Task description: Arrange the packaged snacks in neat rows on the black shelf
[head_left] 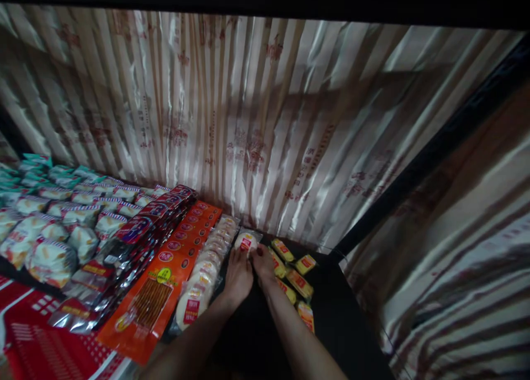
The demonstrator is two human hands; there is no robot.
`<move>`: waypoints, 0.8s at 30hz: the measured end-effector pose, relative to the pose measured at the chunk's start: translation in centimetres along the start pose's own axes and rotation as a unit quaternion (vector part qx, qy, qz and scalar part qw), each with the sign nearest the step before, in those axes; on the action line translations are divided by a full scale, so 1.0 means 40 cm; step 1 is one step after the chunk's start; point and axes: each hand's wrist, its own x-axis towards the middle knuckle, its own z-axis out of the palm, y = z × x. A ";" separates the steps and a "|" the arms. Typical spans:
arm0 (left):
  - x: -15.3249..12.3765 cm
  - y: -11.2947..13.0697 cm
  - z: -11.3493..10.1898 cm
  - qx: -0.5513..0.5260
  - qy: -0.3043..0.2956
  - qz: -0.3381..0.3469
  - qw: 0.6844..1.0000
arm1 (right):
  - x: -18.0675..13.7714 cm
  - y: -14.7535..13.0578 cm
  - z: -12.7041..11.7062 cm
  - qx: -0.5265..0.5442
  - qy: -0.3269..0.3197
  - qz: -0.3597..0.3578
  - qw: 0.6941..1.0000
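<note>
Black tabletop (pixel 339 330), dim, with a striped curtain (pixel 248 104) hanging behind; from where I stand, the goods on it read as follows.

Item: one clear-wrapped, round white snack packet (pixel 245 242), red label upward, near the back edge, beyond the fingers of both hands.

Item: a row of like packets (pixel 206 267), overlapping, just left of it; further left, overlapping orange pouches (pixel 182 241), the nearest showing brown sticks.

Item: small yellow packets (pixel 301 283), scattered loosely to the right.

Risks, by my judgement: the slick wrapper could slide toward the curtain if pressed unevenly. A leftward brush of the left forearm could knock the overlapping row askew. The right hand is close against the nearest yellow packets, so an outward swing could scatter them; a hard pinch could crease the film or crack the contents.

Left hand (pixel 239 275): fingers extended, close together, tips laid on the packet's near part; thumb unclear, so I cannot tell whether it grips.

Right hand (pixel 264 264): fingers bent, partly curled, at the packet's right edge; whether they pinch the wrapper or merely touch it, I cannot tell.
</note>
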 end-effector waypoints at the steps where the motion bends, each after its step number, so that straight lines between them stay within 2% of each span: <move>1: 0.015 -0.002 0.006 -0.002 -0.012 0.000 1.000 | 0.016 -0.001 0.001 -0.018 0.005 -0.001 1.000; 5: 0.061 -0.008 0.028 -0.008 -0.042 0.010 0.999 | 0.069 -0.008 0.006 -0.076 0.011 -0.007 0.997; 9: 0.086 -0.005 0.037 -0.026 -0.040 -0.016 0.999 | 0.105 -0.018 0.022 -0.122 0.008 -0.009 0.992; 14: 0.105 0.002 0.027 -0.033 -0.062 -0.015 0.997 | 0.119 -0.033 0.034 -0.178 0.002 -0.006 0.984; 17: 0.112 0.002 0.023 -0.027 -0.055 0.000 0.998 | 0.114 -0.037 0.032 -0.228 0.001 -0.013 0.974; 21: 0.113 -0.002 0.028 -0.019 -0.038 0.011 0.999 | 0.103 -0.035 0.027 -0.303 0.027 -0.083 0.949; 24: 0.096 0.002 0.027 -0.034 -0.023 0.001 0.999 | 0.087 -0.032 0.016 -0.285 0.031 -0.154 0.946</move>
